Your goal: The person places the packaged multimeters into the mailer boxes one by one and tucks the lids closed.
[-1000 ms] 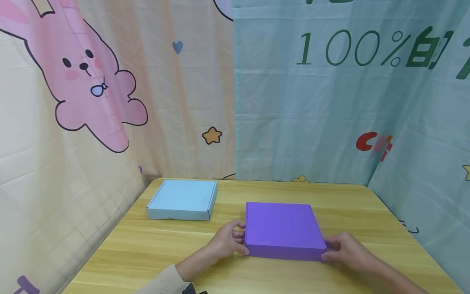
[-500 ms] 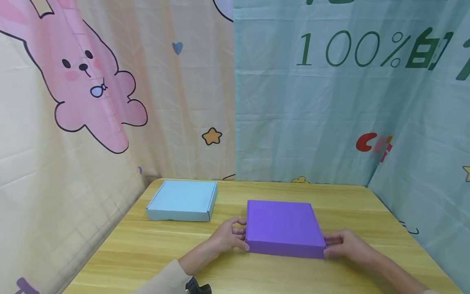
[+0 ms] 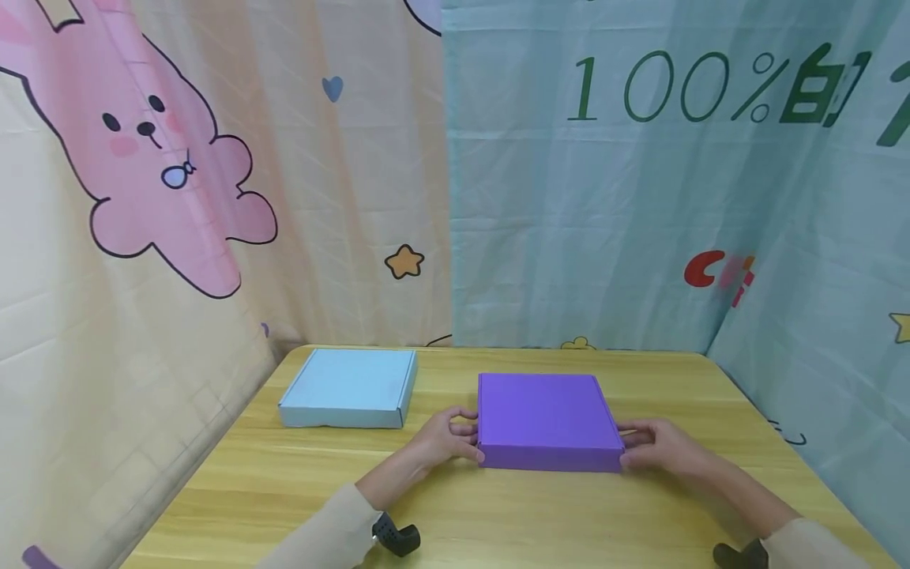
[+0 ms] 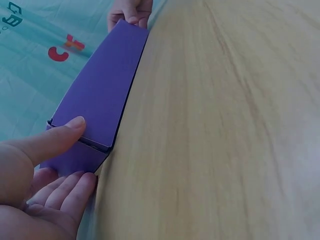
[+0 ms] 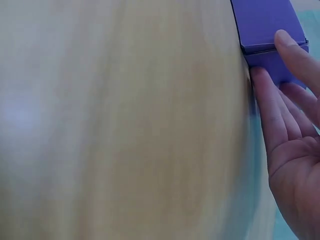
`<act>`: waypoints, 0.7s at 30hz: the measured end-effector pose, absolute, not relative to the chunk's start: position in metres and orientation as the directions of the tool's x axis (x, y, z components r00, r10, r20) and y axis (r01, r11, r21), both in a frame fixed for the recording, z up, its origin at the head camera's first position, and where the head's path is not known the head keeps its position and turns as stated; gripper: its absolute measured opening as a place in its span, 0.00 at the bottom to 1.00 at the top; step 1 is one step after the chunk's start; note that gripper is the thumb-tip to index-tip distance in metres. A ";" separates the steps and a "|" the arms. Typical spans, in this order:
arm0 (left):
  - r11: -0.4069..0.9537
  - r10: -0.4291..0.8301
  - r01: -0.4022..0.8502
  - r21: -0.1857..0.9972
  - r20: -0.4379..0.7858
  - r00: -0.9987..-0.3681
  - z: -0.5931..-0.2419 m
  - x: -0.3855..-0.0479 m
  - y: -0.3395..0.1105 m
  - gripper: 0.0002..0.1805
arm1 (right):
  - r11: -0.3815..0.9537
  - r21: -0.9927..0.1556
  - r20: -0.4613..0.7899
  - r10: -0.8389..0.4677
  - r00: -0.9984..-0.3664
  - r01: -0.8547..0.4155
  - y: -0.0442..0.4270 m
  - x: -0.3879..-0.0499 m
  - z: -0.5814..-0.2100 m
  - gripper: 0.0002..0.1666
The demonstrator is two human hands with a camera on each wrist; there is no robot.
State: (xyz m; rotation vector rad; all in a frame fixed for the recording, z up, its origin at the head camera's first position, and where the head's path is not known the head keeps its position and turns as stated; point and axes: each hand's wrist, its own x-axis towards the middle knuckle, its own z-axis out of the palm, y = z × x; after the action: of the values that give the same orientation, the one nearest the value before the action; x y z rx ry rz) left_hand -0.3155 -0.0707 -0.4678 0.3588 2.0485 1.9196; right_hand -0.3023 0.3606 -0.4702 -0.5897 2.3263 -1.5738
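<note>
A closed purple cardboard box (image 3: pixel 549 411) lies flat on the wooden table, right of the middle in the head view. My left hand (image 3: pixel 446 439) grips its left end, the thumb on the front face by the corner and the fingers against the side. At the opposite end my right hand (image 3: pixel 659 447) holds the right front corner in the same way. In the left wrist view the thumb (image 4: pixel 55 142) presses the front of the box. The right wrist view shows the right hand's fingers (image 5: pixel 272 110) reaching along the side near the tabletop.
A closed light blue box (image 3: pixel 348 387) lies at the back left of the table (image 3: pixel 498 521), apart from the purple one. Printed curtains (image 3: pixel 583 197) hang behind the table and along both sides. Dark wrist mounts (image 3: pixel 395 536) show at the sleeves.
Both hands have pushed the purple box away from me, and its front edge now lies straighter across the view. The light blue box stays in place. The head view has shifted slightly.
</note>
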 end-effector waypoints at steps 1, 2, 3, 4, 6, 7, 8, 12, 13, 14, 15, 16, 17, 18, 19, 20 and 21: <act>0.076 0.382 -0.027 0.997 -0.054 -0.923 -0.468 -0.317 -0.070 0.38 | 0.334 -0.925 0.001 -0.478 -0.879 -0.182 0.361 -0.305 -0.469 0.41; 0.080 0.374 -0.028 0.996 -0.056 -0.926 -0.468 -0.319 -0.069 0.38 | 0.349 -0.920 -0.009 -0.472 -0.882 -0.178 0.360 -0.307 -0.468 0.41; 0.081 0.368 -0.030 0.996 -0.058 -0.928 -0.468 -0.320 -0.068 0.38 | 0.360 -0.916 -0.014 -0.471 -0.882 -0.178 0.360 -0.309 -0.468 0.41; 0.082 0.364 -0.030 0.996 -0.058 -0.930 -0.467 -0.322 -0.067 0.37 | 0.368 -0.912 -0.014 -0.473 -0.881 -0.183 0.360 -0.312 -0.468 0.40; 0.105 0.354 -0.024 0.994 -0.060 -0.934 -0.467 -0.324 -0.068 0.37 | 0.382 -0.905 -0.020 -0.474 -0.880 -0.185 0.358 -0.315 -0.468 0.40; 0.113 0.351 -0.022 0.993 -0.061 -0.934 -0.466 -0.325 -0.068 0.37 | 0.386 -0.903 -0.020 -0.477 -0.879 -0.189 0.357 -0.317 -0.468 0.40; 0.121 0.350 -0.024 0.992 -0.065 -0.935 -0.465 -0.327 -0.068 0.36 | 0.393 -0.898 -0.020 -0.480 -0.877 -0.195 0.356 -0.318 -0.468 0.40; 0.155 0.347 -0.020 0.988 -0.073 -0.935 -0.462 -0.336 -0.068 0.36 | 0.413 -0.890 -0.028 -0.474 -0.880 -0.194 0.354 -0.323 -0.463 0.40; 0.154 0.349 -0.021 0.988 -0.074 -0.934 -0.462 -0.339 -0.068 0.36 | 0.421 -0.887 -0.031 -0.469 -0.883 -0.192 0.354 -0.324 -0.461 0.40; 0.156 0.350 -0.020 0.987 -0.074 -0.934 -0.461 -0.341 -0.067 0.36 | 0.426 -0.885 -0.035 -0.463 -0.885 -0.188 0.354 -0.326 -0.460 0.40; 0.155 0.354 -0.018 0.988 -0.072 -0.933 -0.461 -0.343 -0.066 0.36 | 0.432 -0.884 -0.041 -0.457 -0.889 -0.182 0.355 -0.327 -0.459 0.40; 0.153 0.357 -0.018 0.988 -0.072 -0.931 -0.461 -0.345 -0.065 0.36 | 0.441 -0.882 -0.052 -0.447 -0.893 -0.170 0.355 -0.328 -0.458 0.41; 0.152 0.360 -0.015 0.988 -0.070 -0.930 -0.461 -0.347 -0.064 0.36 | 0.447 -0.880 -0.060 -0.440 -0.896 -0.161 0.357 -0.329 -0.457 0.41; 0.151 0.361 -0.015 0.988 -0.069 -0.930 -0.461 -0.349 -0.063 0.36 | 0.454 -0.877 -0.065 -0.439 -0.896 -0.159 0.358 -0.329 -0.457 0.42; 0.151 0.361 -0.017 0.988 -0.071 -0.930 -0.461 -0.351 -0.062 0.36 | 0.456 -0.876 -0.068 -0.439 -0.896 -0.157 0.359 -0.330 -0.457 0.42; 0.152 0.358 -0.017 0.988 -0.071 -0.931 -0.462 -0.352 -0.061 0.36 | 0.453 -0.879 -0.073 -0.434 -0.898 -0.147 0.360 -0.331 -0.457 0.42; 0.155 0.356 -0.015 0.988 -0.070 -0.932 -0.462 -0.353 -0.060 0.36 | 0.451 -0.881 -0.076 -0.430 -0.900 -0.141 0.361 -0.331 -0.457 0.43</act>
State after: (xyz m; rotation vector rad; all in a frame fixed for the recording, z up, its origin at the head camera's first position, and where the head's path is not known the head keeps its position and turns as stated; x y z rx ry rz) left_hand -0.3531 -0.0601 -0.4620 0.3297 2.1490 1.8440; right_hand -0.3311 0.3612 -0.4568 -0.4899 2.4175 -1.4270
